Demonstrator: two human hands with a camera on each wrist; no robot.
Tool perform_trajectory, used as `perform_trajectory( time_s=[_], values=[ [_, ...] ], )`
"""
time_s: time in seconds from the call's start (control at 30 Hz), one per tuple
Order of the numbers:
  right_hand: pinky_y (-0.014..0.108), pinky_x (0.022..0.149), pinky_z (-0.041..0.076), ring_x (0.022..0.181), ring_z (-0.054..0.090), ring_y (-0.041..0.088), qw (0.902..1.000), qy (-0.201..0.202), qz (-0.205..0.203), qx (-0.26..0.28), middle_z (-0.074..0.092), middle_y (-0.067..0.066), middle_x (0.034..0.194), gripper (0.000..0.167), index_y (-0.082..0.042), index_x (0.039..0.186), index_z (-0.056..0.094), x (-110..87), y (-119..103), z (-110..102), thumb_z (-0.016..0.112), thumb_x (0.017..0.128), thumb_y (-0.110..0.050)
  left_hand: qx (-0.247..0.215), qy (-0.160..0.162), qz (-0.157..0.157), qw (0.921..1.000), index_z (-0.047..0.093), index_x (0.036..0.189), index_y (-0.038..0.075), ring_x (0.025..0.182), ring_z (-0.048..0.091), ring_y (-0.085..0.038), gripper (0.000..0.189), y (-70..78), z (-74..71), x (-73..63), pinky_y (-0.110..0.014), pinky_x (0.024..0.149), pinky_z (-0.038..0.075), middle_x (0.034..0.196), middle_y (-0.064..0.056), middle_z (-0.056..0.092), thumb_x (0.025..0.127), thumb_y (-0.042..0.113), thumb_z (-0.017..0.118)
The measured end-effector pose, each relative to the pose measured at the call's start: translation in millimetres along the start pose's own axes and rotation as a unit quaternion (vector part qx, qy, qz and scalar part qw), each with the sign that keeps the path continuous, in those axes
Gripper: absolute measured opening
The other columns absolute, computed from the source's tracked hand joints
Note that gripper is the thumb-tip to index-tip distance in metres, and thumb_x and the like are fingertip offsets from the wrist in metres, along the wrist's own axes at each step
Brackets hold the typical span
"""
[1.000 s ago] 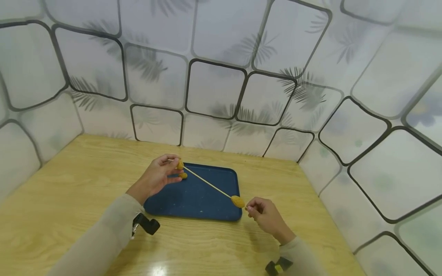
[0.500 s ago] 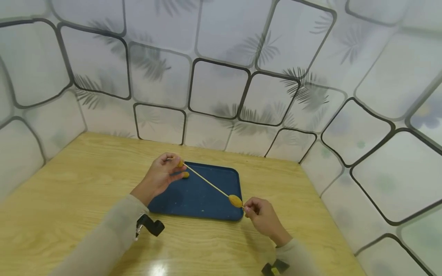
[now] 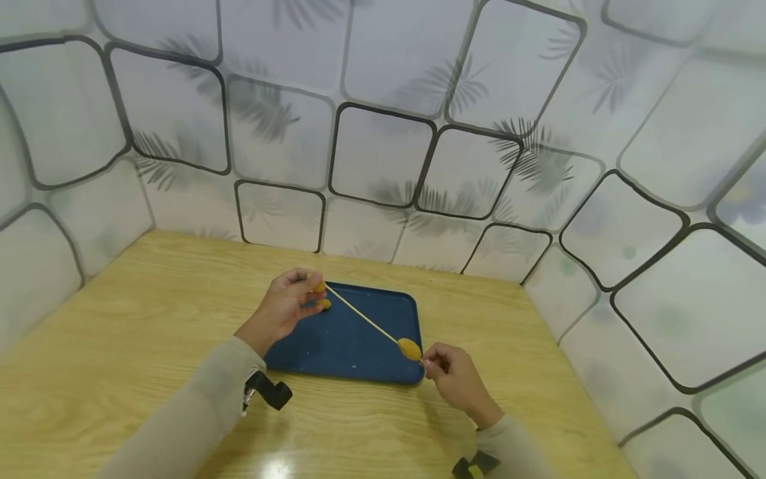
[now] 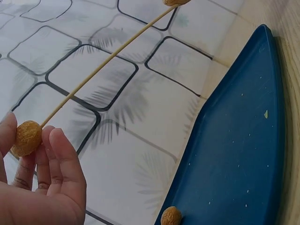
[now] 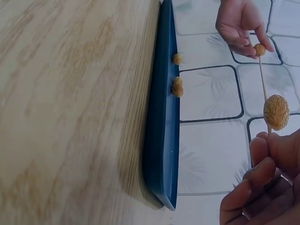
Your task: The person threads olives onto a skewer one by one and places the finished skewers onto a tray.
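Between my two raised hands a thin wooden skewer (image 3: 362, 316) slants down to the right, with a wrinkled yellow-brown dried fruit near each end. My left hand (image 3: 281, 306) pinches the upper dried fruit (image 4: 27, 138) between thumb and fingers. At the other end, the fingertips and thumb of my right hand (image 3: 457, 377) pinch the skewer's short tip, just beyond the second dried fruit (image 5: 276, 112). Below lies a dark blue tray (image 3: 353, 352). Loose dried fruits (image 5: 177, 86) sit on it, mostly hidden behind my left hand in the head view.
The tray rests on a light wood-grain table (image 3: 341, 426). A wall (image 3: 383, 153) with a stone-block and leaf pattern rises behind the table and along its right side. Small pale crumbs (image 4: 266, 114) dot the tray.
Relative to the tray, my right hand and the lower dried fruit have shifted slightly left, and my left hand a little right. Both grips stay the same.
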State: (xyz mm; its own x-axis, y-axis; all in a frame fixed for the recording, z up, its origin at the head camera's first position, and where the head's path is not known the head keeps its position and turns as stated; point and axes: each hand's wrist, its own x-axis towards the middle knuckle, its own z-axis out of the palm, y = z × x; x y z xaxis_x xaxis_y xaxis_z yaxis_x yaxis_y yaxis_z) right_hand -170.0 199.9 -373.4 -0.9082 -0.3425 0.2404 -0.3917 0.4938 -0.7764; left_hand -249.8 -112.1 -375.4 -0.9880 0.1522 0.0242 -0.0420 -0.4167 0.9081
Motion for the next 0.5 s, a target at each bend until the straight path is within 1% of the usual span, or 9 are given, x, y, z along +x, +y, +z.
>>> perform_trajectory(
  time_s=[0.1, 0.23, 0.33, 0.43, 0.5],
  values=[
    [0.023, 0.048, 0.041, 0.057, 0.047, 0.007, 0.9999, 0.006, -0.001, -0.014, 0.056, 0.007, 0.069, 0.015, 0.003, 0.082, 0.062, 2.0, 10.6, -0.6, 0.055, 0.090, 0.014, 0.022, 0.006, -0.005, 0.9997, 0.059, 0.086, 0.013, 0.074, 0.065, -0.016, 0.014, 0.9, 2.7, -1.1, -0.030, 0.064, 0.054, 0.082, -0.003, 0.064, 0.096, 0.021, 0.064],
    [0.023, 0.047, 0.041, 0.056, 0.047, 0.008, 0.9990, 0.018, 0.000, -0.040, 0.057, 0.006, 0.068, 0.015, 0.000, 0.082, 0.063, 7.7, 26.0, -1.0, 0.058, 0.091, 0.011, 0.042, 0.015, -0.015, 0.9989, 0.061, 0.088, 0.012, 0.072, 0.065, -0.016, 0.015, 1.8, 6.1, -0.8, -0.029, 0.063, 0.055, 0.079, -0.003, 0.066, 0.094, 0.024, 0.068],
    [0.024, 0.046, 0.041, 0.054, 0.047, 0.008, 0.9987, 0.027, -0.005, -0.043, 0.057, 0.004, 0.067, 0.015, -0.002, 0.082, 0.065, 10.6, 28.2, -1.4, 0.060, 0.091, 0.008, 0.051, 0.018, -0.020, 0.9983, 0.060, 0.089, 0.011, 0.072, 0.066, -0.016, 0.018, 1.9, 6.5, -0.3, -0.029, 0.063, 0.055, 0.076, -0.003, 0.066, 0.093, 0.026, 0.069],
    [0.024, 0.047, 0.042, 0.053, 0.048, 0.009, 0.9983, 0.035, 0.004, -0.047, 0.057, 0.001, 0.066, 0.016, -0.006, 0.080, 0.066, 12.2, 26.0, -0.8, 0.062, 0.090, 0.007, 0.051, 0.024, -0.029, 0.9980, 0.059, 0.089, 0.010, 0.071, 0.066, -0.016, 0.018, 1.7, 6.3, -1.3, -0.030, 0.063, 0.055, 0.075, -0.002, 0.066, 0.093, 0.025, 0.068],
    [0.024, 0.048, 0.042, 0.052, 0.047, 0.010, 0.9978, 0.040, 0.006, -0.053, 0.056, 0.002, 0.065, 0.018, -0.006, 0.079, 0.066, 13.2, 24.3, 0.0, 0.062, 0.089, 0.008, 0.049, 0.023, -0.036, 0.9979, 0.059, 0.089, 0.010, 0.071, 0.066, -0.015, 0.018, 1.6, 5.5, -2.4, -0.031, 0.064, 0.055, 0.076, -0.002, 0.065, 0.094, 0.024, 0.068]
  ],
)
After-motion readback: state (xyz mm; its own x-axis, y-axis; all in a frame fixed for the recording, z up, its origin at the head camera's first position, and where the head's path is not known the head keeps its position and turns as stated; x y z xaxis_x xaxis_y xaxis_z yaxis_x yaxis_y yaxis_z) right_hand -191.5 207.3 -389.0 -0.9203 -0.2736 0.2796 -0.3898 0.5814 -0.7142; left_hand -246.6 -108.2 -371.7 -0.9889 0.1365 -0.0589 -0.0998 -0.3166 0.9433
